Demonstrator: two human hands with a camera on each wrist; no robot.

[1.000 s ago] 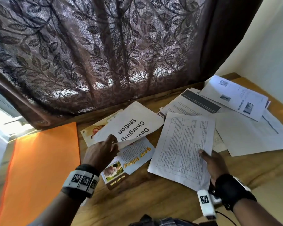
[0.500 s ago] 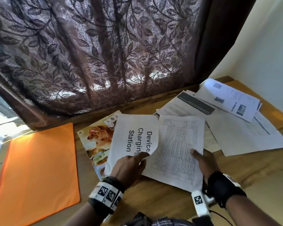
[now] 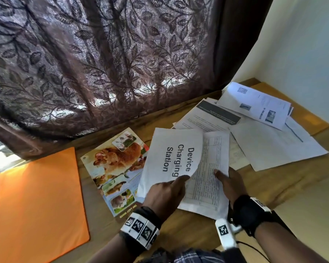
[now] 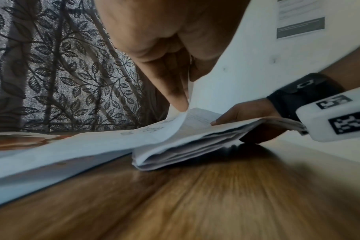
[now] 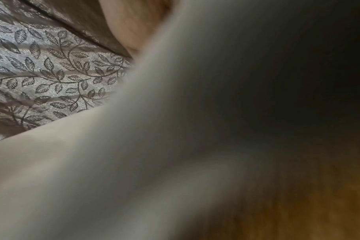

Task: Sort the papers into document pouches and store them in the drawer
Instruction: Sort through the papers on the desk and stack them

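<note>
A person sat at a wooden desk (image 3: pixel 285 188) strewn with papers. The left hand (image 3: pixel 164 194) pinched the near edge of a curling white sheet printed "Device Charging Station" (image 3: pixel 172 158), carrying it over a table-printed form (image 3: pixel 211 175). The right hand (image 3: pixel 229 185) gripped that form's near edge, thumb on top, fingers underneath. More loose sheets (image 3: pixel 270 141) lay beyond the right hand; a glossy animal magazine (image 3: pixel 116 168) lay just left of the left hand, and an orange document pouch (image 3: pixel 36 202) farther left. The paper looked light, limp and easily creased, so it probably handles best held by an edge with the stack squared first. No drawer was visible.
</note>
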